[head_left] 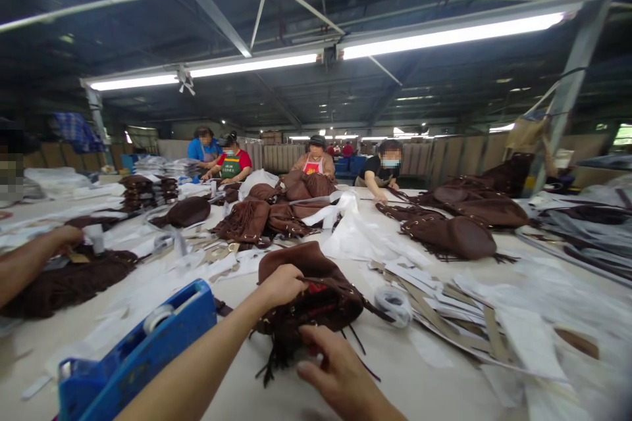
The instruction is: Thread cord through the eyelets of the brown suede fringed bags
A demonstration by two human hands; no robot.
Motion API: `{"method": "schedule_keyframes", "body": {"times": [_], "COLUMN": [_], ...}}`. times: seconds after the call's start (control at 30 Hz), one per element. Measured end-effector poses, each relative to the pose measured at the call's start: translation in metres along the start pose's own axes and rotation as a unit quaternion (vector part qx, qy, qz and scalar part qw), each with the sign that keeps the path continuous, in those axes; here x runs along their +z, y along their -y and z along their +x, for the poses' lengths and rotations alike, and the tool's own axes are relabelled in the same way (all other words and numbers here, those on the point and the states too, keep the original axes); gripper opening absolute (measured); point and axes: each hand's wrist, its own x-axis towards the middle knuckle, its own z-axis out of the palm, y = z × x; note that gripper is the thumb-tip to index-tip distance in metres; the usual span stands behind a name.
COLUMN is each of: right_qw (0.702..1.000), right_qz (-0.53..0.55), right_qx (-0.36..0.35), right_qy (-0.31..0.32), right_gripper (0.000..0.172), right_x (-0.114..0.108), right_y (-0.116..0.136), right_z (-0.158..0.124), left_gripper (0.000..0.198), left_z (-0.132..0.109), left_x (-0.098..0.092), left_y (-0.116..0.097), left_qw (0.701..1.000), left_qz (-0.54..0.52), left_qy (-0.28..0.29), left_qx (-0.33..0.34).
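Note:
A dark brown fringed bag (340,309) lies on the table in front of me, its mouth spread and a red lining partly showing. My left hand (284,286) grips the bag's upper edge, fingers curled over the rim. At the bag's lower front is my right hand (333,365), thumb and fingers apart, with the fingertips at or close to the leather. Fringe and thin cords hang from the bag onto the table. Just left of my left forearm stands a blue tape dispenser (143,342).
Brown bags (247,220) are heaped at mid-table, others (459,237) at right. Paper and card strips (444,309), a clear tape roll (394,306) and plastic sheets (350,230) litter the table. A co-worker's arm (39,253) reaches in at left; several people work opposite.

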Motion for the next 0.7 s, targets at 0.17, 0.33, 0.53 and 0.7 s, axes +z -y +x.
{"method": "schedule_keyframes", "body": {"times": [0.17, 0.33, 0.53, 0.7], "right_qw": [0.983, 0.969, 0.974, 0.966], "right_qz": [-0.181, -0.247, -0.222, -0.25], "right_qx": [0.027, 0.016, 0.001, 0.042], "right_qy": [-0.018, -0.001, -0.032, -0.045], "right_gripper": [0.029, 0.023, 0.028, 0.022], "right_x": [0.018, 0.018, 0.022, 0.019], "right_y": [0.006, -0.01, -0.012, -0.007], "right_z": [0.02, 0.019, 0.013, 0.04], "left_gripper": [0.028, 0.028, 0.021, 0.031], "left_z": [-0.005, -0.054, -0.11, -0.108], "left_x": [0.009, -0.012, -0.003, 0.023], "left_y": [-0.01, 0.006, 0.023, 0.036], "left_qw": [0.998, 0.998, 0.993, 0.978], "left_qz": [-0.043, -0.041, 0.089, 0.206], "left_qy": [0.023, -0.007, 0.049, -0.004], "left_qx": [0.028, 0.039, 0.052, -0.014]}}
